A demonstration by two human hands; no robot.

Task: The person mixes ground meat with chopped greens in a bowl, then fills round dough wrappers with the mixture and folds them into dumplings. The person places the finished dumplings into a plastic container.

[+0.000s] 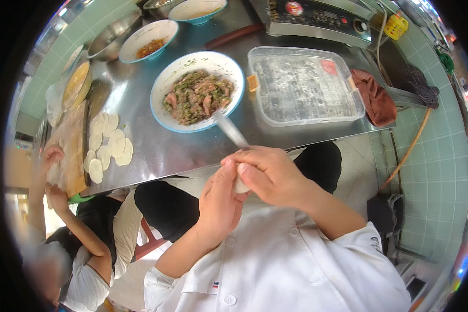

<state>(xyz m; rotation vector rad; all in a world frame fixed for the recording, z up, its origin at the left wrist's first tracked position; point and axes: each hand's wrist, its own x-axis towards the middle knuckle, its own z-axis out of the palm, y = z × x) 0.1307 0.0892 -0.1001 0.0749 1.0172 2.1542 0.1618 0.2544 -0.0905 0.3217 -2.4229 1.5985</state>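
Note:
My left hand (221, 199) and my right hand (271, 173) meet in front of my chest, just off the near table edge. Between them is a pale piece of dough (240, 186), mostly covered by fingers and thumbs. From the right hand a flat metal spatula (232, 130) reaches forward, its far end at the rim of a white bowl with a blue edge (158, 113). That bowl holds minced meat filling with green bits (197, 95). To the left, several round dough wrappers (117, 142) lie on the steel table, some overlapping.
A lidded clear plastic box (308, 85) and a brown cloth (374, 97) stand right. An induction cooker (319, 23) and more bowls (148, 41) are behind. At left, a co-worker's hands (56, 197) are by a wooden board (76, 156).

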